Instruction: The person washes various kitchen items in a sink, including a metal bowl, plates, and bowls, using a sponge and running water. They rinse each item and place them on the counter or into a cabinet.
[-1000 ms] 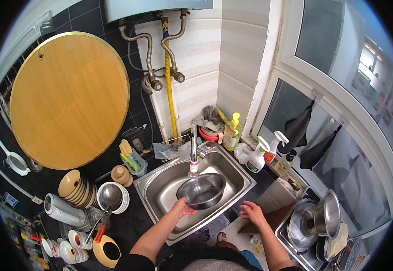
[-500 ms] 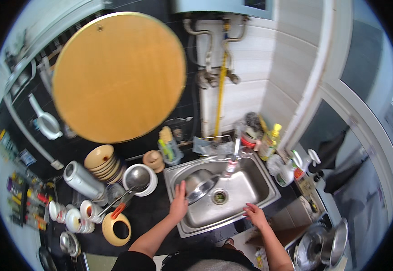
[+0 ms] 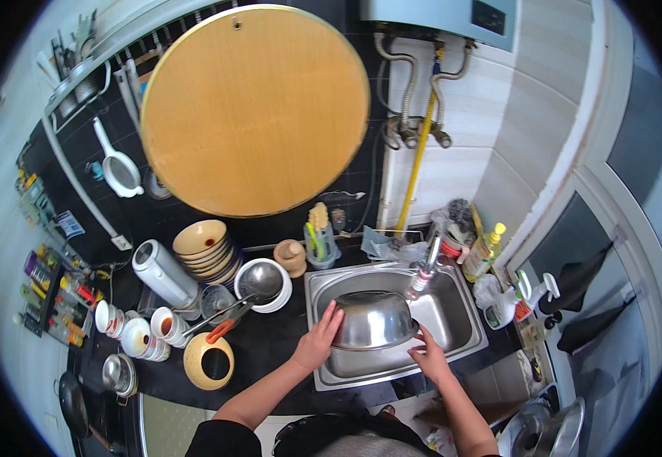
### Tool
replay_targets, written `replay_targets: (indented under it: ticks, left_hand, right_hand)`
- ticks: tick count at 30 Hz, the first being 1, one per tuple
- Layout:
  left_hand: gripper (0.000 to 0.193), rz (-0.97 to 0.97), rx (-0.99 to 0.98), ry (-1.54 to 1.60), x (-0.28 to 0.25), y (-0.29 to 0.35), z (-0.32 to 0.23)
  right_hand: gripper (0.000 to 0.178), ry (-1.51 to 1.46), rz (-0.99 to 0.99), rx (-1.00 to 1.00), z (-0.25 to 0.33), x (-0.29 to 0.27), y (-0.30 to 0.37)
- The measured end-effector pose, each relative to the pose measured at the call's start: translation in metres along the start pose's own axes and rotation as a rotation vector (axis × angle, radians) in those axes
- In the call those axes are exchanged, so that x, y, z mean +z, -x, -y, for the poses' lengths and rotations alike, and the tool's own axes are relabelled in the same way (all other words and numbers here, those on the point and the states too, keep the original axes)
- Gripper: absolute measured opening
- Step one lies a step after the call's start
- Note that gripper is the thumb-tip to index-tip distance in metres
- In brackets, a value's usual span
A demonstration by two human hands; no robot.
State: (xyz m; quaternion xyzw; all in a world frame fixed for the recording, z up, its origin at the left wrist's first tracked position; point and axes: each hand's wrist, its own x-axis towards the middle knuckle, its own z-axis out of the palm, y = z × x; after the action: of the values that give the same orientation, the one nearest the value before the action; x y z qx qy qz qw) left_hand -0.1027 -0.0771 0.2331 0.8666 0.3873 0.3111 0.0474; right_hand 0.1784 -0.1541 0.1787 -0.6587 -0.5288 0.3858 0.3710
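Note:
A shiny stainless steel basin [image 3: 375, 321] is held over the sink, tilted with its smooth outer wall toward me. My left hand [image 3: 320, 340] grips its left side, fingers along the wall. At the right end of its rim, the fingertips of my right hand [image 3: 427, 356] take hold, fingers bent. Underneath and around it lies the stainless sink [image 3: 453, 308], whose drain is hidden by the basin. The faucet [image 3: 424, 276] hangs down just beyond the basin's right side.
Left of the sink stand a white bowl with a ladle [image 3: 261, 285], a yellow pot [image 3: 209, 361], stacked bowls [image 3: 201, 240], cups [image 3: 145, 340] and an electric kettle [image 3: 162, 273]. Spray bottles [image 3: 504, 306] line the right side. A round wooden board [image 3: 255, 114] hangs on the wall.
The basin has turned and shifted toward the middle of the sink, covering the drain. My right hand, apart from it before, now touches its rim. The view has swung left.

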Motion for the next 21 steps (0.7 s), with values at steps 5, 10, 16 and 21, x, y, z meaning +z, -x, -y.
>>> replay_targets:
  ticks: [5, 10, 16, 21]
  left_hand:
    - [0.065, -0.060, -0.108, 0.362, -0.007, -0.022, -0.035]
    - [0.067, 0.015, -0.355, 0.802, 0.014, -0.043, -0.083]
    - [0.058, 0.394, -0.420, 1.279, 0.062, -0.087, -0.163]
    - [0.065, 0.798, -0.185, 1.611, 0.092, -0.118, -0.254]
  right_hand:
    - [0.073, -0.015, -0.130, -0.066, 0.009, -0.012, 0.008]
    - [0.067, -0.287, -0.209, -0.035, 0.002, -0.040, 0.032]
    - [0.044, -0.690, -0.693, 0.043, -0.002, -0.104, 0.084]
    - [0.029, -0.598, -1.169, 0.046, -0.017, -0.176, 0.167]
